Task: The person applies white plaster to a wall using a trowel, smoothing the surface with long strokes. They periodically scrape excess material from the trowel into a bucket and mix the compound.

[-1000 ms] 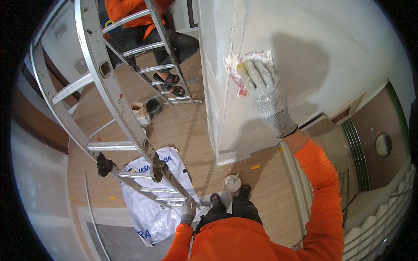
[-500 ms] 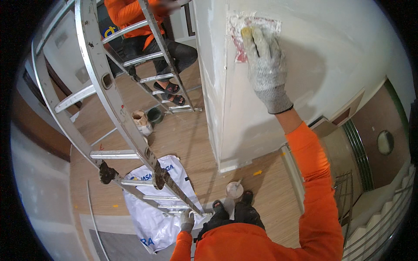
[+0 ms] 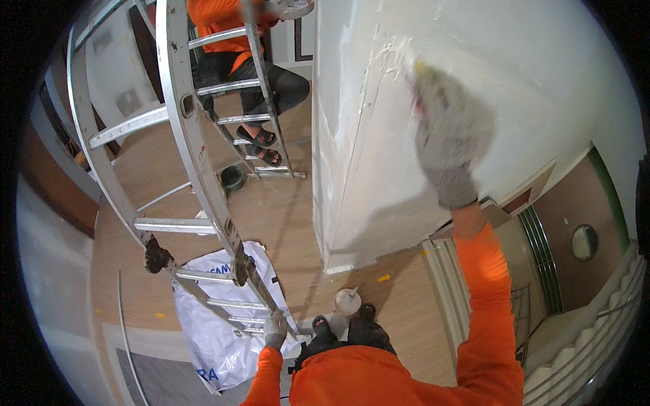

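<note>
My right hand (image 3: 448, 139), in a grey knit glove, is raised against the white wall (image 3: 542, 88) near its corner edge and is blurred by motion. It presses a pale sheet (image 3: 421, 76) with yellow and red patches flat on the wall; only the sheet's top edge shows above the fingers. Rough filler streaks (image 3: 389, 51) mark the wall just left of the hand. Low down, my gloved left hand (image 3: 274, 329) grips the side rail of the aluminium ladder (image 3: 196, 142) I stand on.
Another person in orange (image 3: 230, 40) sits on a second ladder (image 3: 267, 122) beyond the corner. On the wooden floor lie a white sack (image 3: 217, 338), a small white tub (image 3: 347, 301) by my feet and a dark bowl (image 3: 232, 177). A stair railing (image 3: 582, 338) runs lower right.
My right hand has slid the sheet up the wall toward the corner's upper part. The left hand stays on the ladder rail.
</note>
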Demonstrator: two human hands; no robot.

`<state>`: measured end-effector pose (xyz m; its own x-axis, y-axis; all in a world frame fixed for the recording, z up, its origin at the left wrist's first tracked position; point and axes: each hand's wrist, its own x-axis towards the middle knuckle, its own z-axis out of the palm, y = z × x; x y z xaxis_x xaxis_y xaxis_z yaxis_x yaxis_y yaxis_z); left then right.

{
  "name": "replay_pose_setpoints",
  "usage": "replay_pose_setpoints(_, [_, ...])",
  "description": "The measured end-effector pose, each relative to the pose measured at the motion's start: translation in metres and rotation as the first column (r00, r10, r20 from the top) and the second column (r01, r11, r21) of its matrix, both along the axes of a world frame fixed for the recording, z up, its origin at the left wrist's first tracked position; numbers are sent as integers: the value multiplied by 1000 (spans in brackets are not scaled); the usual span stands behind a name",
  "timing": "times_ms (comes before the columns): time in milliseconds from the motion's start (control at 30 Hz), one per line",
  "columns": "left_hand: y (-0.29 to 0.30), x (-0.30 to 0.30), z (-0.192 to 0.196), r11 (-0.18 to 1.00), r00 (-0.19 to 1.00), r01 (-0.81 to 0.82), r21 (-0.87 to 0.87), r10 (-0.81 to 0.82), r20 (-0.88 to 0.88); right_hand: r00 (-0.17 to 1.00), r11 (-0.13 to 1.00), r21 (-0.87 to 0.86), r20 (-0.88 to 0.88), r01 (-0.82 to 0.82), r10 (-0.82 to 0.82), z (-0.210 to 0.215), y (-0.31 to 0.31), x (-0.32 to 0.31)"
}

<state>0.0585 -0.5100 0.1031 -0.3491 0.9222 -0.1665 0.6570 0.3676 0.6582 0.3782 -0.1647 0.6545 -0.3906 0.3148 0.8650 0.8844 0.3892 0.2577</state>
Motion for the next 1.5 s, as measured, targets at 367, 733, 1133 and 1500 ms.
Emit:
replay_pose_setpoints(367, [-90,-1,-48,995,995,-72,-66,77,65,988,995,-101,157,12,4,-41,8,-35])
replay_pose_setpoints(733, [-74,-24,-58,995,990,-84,-59,90,107,1000,968,-249,1,23,-24,-47,-30,-32])
replay_pose_setpoints(1133, [-99,-26,-64,978,985,-158,-133,166,55,983,996,-91,185,24,-7,-51,6,-49])
replay_pose_setpoints(1500, [-80,-33,-62,984,986,-138,-110,147,75,905,949,-249,-418,-193,74,-74,-11,9])
